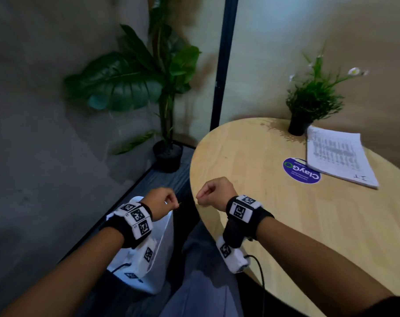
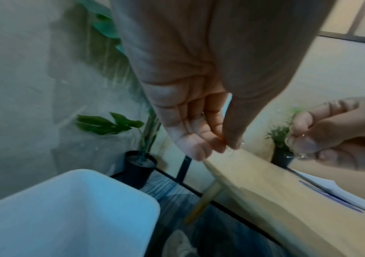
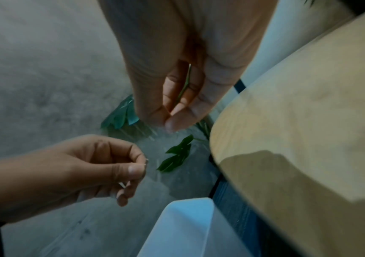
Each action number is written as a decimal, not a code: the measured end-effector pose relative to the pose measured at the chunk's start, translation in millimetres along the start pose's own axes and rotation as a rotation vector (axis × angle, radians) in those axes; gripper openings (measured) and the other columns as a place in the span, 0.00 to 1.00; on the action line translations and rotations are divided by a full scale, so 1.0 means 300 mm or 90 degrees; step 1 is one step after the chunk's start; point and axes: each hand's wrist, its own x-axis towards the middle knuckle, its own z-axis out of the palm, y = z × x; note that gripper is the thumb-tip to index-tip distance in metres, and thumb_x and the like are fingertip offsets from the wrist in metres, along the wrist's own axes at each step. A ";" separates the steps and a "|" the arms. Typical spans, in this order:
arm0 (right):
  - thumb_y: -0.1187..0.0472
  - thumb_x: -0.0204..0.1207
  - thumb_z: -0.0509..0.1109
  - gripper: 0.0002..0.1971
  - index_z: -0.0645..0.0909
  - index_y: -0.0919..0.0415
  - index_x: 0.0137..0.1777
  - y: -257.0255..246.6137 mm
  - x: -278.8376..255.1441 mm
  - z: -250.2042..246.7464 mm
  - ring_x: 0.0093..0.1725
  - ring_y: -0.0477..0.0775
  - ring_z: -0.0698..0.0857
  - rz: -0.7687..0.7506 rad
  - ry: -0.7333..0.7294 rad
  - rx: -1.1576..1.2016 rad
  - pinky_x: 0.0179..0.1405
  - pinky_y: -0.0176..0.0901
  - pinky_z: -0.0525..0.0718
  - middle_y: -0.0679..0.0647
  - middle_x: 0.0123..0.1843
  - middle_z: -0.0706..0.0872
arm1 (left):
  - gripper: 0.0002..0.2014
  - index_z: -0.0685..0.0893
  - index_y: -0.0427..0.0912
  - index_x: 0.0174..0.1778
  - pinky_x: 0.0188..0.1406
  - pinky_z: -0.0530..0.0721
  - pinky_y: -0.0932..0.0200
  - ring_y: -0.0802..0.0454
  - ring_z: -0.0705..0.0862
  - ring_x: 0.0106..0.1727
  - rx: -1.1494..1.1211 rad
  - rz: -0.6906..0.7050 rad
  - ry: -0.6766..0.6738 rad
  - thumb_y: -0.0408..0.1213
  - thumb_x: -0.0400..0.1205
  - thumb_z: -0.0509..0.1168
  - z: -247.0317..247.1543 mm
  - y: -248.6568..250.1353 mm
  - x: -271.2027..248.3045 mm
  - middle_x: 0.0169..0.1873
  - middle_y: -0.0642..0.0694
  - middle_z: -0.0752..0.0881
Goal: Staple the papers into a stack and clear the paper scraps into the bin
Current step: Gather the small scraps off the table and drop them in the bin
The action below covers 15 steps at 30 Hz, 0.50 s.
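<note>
From the head view, both hands are raised beside the round wooden table [image 1: 251, 225], off its near-left edge. The left hand [image 1: 160, 203] hovers over the white bin [image 1: 157, 259] on the floor, fingers curled with thumb and fingertips pinched; a tiny green fleck shows at the pinch. The right hand [image 1: 213, 193] is curled likewise, thumb against forefinger. The stack of papers [image 1: 338, 156] lies flat on the far side of the table, touching a blue round sticker [image 1: 299, 172] and just beside a small potted plant [image 1: 308, 104]. A large floor plant [image 1: 148, 88] stands in a black pot by the wall. In the left wrist view, the left hand's fingertips [image 2: 212, 147] meet the thumb; what they grip is too small to identify. The bin's rim [image 2: 119, 187] sits below; its contents cannot be seen. In the right wrist view, the right hand [image 3: 177, 97] holds a thin green sliver [image 3: 187, 81] between fingers and thumb, above the bin's corner [image 3: 190, 213].
</note>
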 end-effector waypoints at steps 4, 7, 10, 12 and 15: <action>0.71 0.63 0.76 0.14 0.82 0.52 0.24 -0.055 0.067 0.186 0.24 0.43 0.83 -0.030 -0.061 -0.028 0.34 0.35 0.86 0.50 0.24 0.83 | 0.13 0.78 0.50 0.26 0.44 0.83 0.50 0.52 0.78 0.31 -0.027 -0.076 0.006 0.32 0.76 0.69 -0.035 -0.154 -0.025 0.29 0.48 0.82; 0.72 0.65 0.74 0.10 0.86 0.57 0.30 -0.072 0.095 0.297 0.20 0.36 0.79 -0.038 -0.096 -0.051 0.23 0.22 0.78 0.49 0.25 0.82 | 0.12 0.80 0.46 0.28 0.38 0.80 0.61 0.56 0.79 0.30 -0.035 -0.108 0.011 0.27 0.76 0.64 -0.022 -0.231 -0.044 0.32 0.48 0.85; 0.73 0.68 0.71 0.07 0.90 0.65 0.40 -0.073 0.114 0.383 0.28 0.45 0.83 -0.025 -0.105 -0.062 0.32 0.27 0.83 0.55 0.29 0.87 | 0.12 0.81 0.45 0.30 0.34 0.76 0.66 0.56 0.79 0.33 -0.019 -0.140 -0.003 0.27 0.76 0.61 -0.007 -0.287 -0.061 0.31 0.53 0.83; 0.73 0.70 0.70 0.08 0.90 0.65 0.42 -0.073 0.125 0.429 0.38 0.54 0.88 -0.019 -0.106 -0.062 0.45 0.38 0.87 0.63 0.40 0.91 | 0.12 0.81 0.44 0.30 0.31 0.73 0.72 0.56 0.80 0.34 -0.012 -0.156 -0.003 0.26 0.77 0.60 -0.004 -0.327 -0.064 0.31 0.52 0.84; 0.72 0.72 0.70 0.08 0.91 0.64 0.43 -0.071 0.140 0.476 0.48 0.57 0.89 -0.027 -0.118 -0.079 0.52 0.40 0.86 0.62 0.45 0.92 | 0.12 0.83 0.43 0.29 0.29 0.71 0.75 0.61 0.79 0.30 -0.012 -0.181 -0.004 0.26 0.77 0.62 -0.006 -0.385 -0.063 0.31 0.50 0.86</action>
